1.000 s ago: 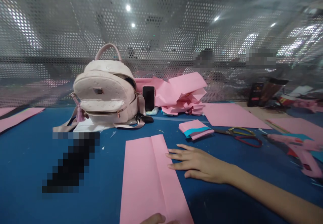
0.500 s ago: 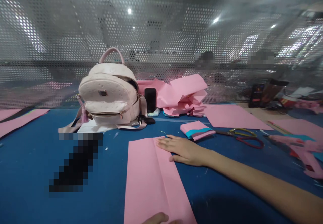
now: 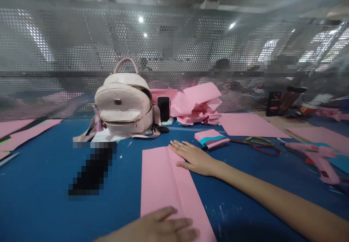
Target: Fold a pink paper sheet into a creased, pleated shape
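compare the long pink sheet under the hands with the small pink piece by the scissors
The long pink sheet is much larger than the small pink piece. The sheet is plain pink with a lengthwise crease; the piece carries a blue band. The left hand and right hand rest on the sheet; the piece lies untouched. Both are pink paper lying on the blue table.

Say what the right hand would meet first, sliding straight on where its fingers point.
Probably the right hand meets the pink backpack first, beyond the pink paper; depth unclear.
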Motion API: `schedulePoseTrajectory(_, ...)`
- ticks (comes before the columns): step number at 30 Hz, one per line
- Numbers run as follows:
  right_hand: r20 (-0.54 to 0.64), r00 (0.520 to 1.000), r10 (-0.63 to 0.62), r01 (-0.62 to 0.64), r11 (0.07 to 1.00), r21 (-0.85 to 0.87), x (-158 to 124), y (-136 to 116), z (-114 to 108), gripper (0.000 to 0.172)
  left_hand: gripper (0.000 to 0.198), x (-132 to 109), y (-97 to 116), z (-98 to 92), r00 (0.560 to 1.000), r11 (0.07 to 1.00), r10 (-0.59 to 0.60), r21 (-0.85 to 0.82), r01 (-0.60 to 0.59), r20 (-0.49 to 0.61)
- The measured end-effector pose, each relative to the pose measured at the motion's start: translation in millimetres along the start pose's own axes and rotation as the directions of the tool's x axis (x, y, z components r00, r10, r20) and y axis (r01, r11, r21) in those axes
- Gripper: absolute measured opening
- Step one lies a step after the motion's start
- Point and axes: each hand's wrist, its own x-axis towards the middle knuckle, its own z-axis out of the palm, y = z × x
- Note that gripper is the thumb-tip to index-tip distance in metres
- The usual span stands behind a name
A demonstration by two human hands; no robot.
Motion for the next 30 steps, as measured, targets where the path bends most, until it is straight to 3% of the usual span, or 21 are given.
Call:
schedulePoseTrajectory(4,-0.11,0.993,0.032,-0.019,0.993,0.117,-5.1,-6.3,-1.3,0.053,0.046,-7.4,-13.9,-63.6,0.98,0.973,-0.197,0.125,0.194,0.01)
schedulePoseTrajectory(7,-0.185,0.98,0.071,-0.025,0.97,0.24,-6.0,-13.0,-4.0,0.045,0.05,-20.8,-34.7,-81.9,0.974,0.934,-0.228,0.281,0.223,-0.015)
schedulePoseTrajectory(10,-0.203,0.97,0.134,-0.038,0.909,0.416,-4.2,-17.0,-7.8,0.044,0.05,-27.7,-46.7,-82.5,0.972,0.904,-0.217,0.356,0.236,-0.092)
schedulePoseTrajectory(13,-0.164,0.963,0.214,-0.069,0.784,0.617,-3.6,-18.4,-16.2,0.045,0.046,-24.3,-43.1,-78.2,0.964,0.892,-0.233,0.365,0.265,-0.13)
schedulePoseTrajectory(18,-0.04,0.954,0.298,-0.129,0.525,0.841,-7.3,-21.2,-35.1,0.041,0.036,-16.6,-33.9,-66.8,0.972,0.892,-0.214,0.386,0.236,-0.1)
schedulePoseTrajectory(21,-0.027,0.943,0.33,-0.12,0.416,0.902,-7.6,-24.1,-38.5,0.051,0.031,-15.8,-34.8,-62.2,0.966,0.883,-0.247,0.393,0.257,-0.077)
schedulePoseTrajectory(26,0.07,0.949,0.307,-0.175,0.33,0.928,-9.2,-31.8,-31.9,0.082,0.037,-15.4,-34.5,-63.0,0.956,0.878,-0.291,0.389,0.28,-0.031)
schedulePoseTrajectory(30,0.156,0.95,0.272,-0.249,0.352,0.902,-9.9,-35.7,-21.3,0.096,0.041,-16.2,-33.7,-63.7,0.947,0.876,-0.32,0.381,0.295,0.003)
